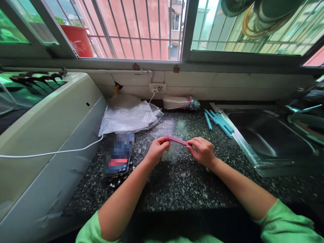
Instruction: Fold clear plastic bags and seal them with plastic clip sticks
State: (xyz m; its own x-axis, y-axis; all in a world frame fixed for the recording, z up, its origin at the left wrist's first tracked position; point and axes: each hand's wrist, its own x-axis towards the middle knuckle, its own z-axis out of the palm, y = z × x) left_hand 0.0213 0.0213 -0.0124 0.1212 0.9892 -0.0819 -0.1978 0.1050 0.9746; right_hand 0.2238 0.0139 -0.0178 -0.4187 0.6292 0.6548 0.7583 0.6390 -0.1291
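A slim pink bag-sealing clip (177, 140) is held level above the dark speckled counter (177, 189), one end in each hand. My left hand (159, 151) pinches its left end between thumb and fingers. At the right end, my right hand (201, 150) grips it the same way. Below the clip is a pale, see-through patch; I cannot tell whether it is a clear bag or glare. Several blue sealing clips (219, 122) lie loosely piled to the right of my hands. Against the wall rests a stack of folded clear bags (177, 102) with pink and blue clips on it.
White plastic bags (129, 116) lie at the back left, with a phone (118, 154) in front. A white cable (76, 151) crosses the white appliance (58, 148) on the left. A metal sink (268, 133) is at right. A charger sits in the wall socket (158, 88).
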